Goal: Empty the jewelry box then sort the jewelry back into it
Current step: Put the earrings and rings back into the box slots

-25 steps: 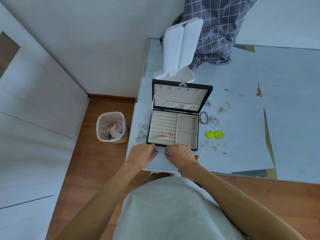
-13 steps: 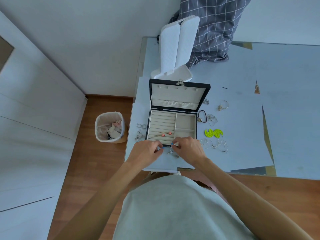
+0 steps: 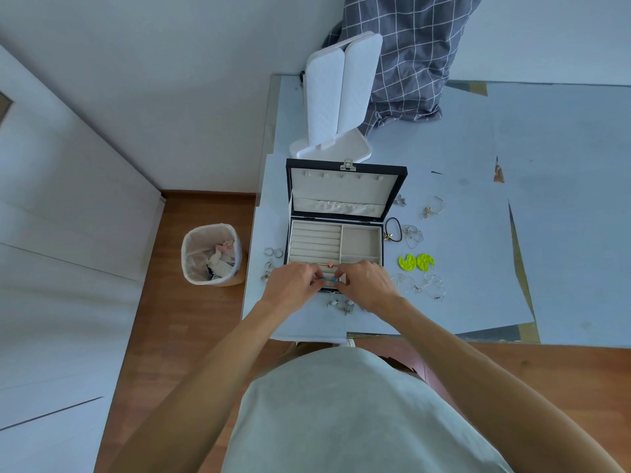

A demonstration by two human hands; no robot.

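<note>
You are looking down at a table (image 3: 461, 186) covered in pale blue paper, with an open jewelry box (image 3: 336, 230) near its left edge. The lid stands upright at the far side; the tray has ring rolls on the left and two open compartments on the right.

Your left hand (image 3: 293, 286) and right hand (image 3: 367, 285) meet over the near rolls of the tray. Fingers of both hands are curled and pinched around small blue pieces (image 3: 330, 279); what they are is too small to tell. A small pink piece (image 3: 330, 265) sits on a roll just beyond your fingertips.

Loose jewelry lies around the box. To its right: a dark hair tie (image 3: 394, 229), thin silver hoops (image 3: 413, 235), two neon green discs (image 3: 416, 261), and tangled silver wire pieces (image 3: 421, 286) nearer you. Gold earrings (image 3: 432, 208) lie farther right. To the left of the box lie silver rings (image 3: 273, 252). Small silver pieces (image 3: 339, 304) lie just near the box's front.

Beyond the box stands a white folding mirror (image 3: 338, 97), and behind it grey checked cloth (image 3: 406, 52). On the wood floor to the left stands a lined bin (image 3: 211, 254).
</note>
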